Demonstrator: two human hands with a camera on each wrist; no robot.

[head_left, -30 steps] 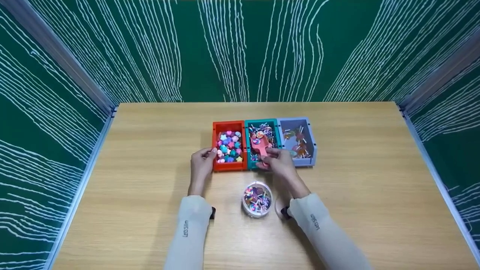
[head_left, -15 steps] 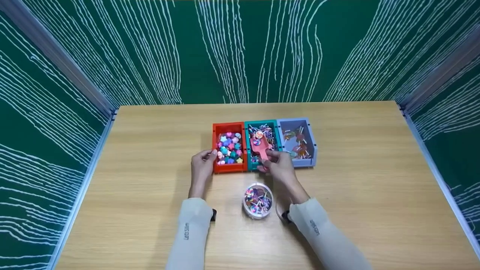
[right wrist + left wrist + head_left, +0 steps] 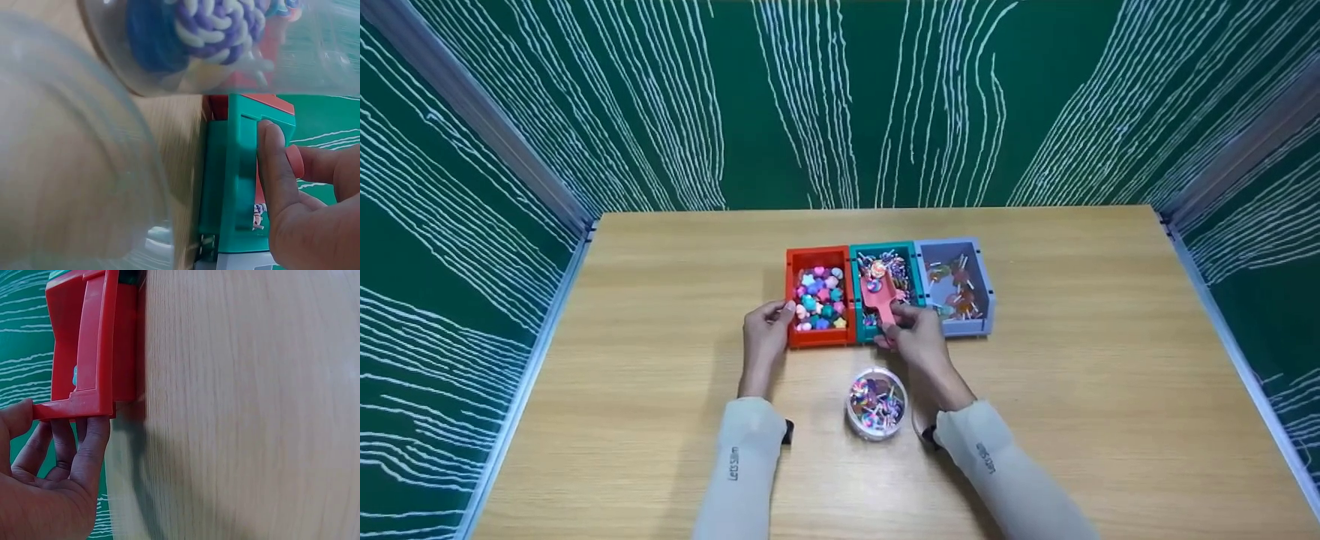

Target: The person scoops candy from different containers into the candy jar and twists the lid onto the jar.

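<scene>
My left hand (image 3: pixel 765 341) pinches the left wall of a red bin (image 3: pixel 819 339), which holds several colourful star and round beads. In the left wrist view the thumb and fingers lie on either side of the bin's rim (image 3: pixel 73 409). My right hand (image 3: pixel 924 341) holds a pink scoop (image 3: pixel 876 294) by its handle (image 3: pixel 295 161). The scoop's bowl is inside the teal bin (image 3: pixel 871 246), over many tiny lollipop charms, and bears at least two swirl lollipops. A clear round jar (image 3: pixel 877 437) with mixed lollipop charms stands in front of the bins.
A grey-lavender bin (image 3: pixel 969 327) with translucent lollipop charms adjoins the teal one on the right. A clear round lid (image 3: pixel 84 152) lies beside the jar, partly hidden by the right wrist. Green walls with white lines border the wooden table (image 3: pixel 675 285).
My right hand has shifted the scoop only slightly, and it still lies in the teal bin with lollipops on it. My left hand keeps its hold on the red bin.
</scene>
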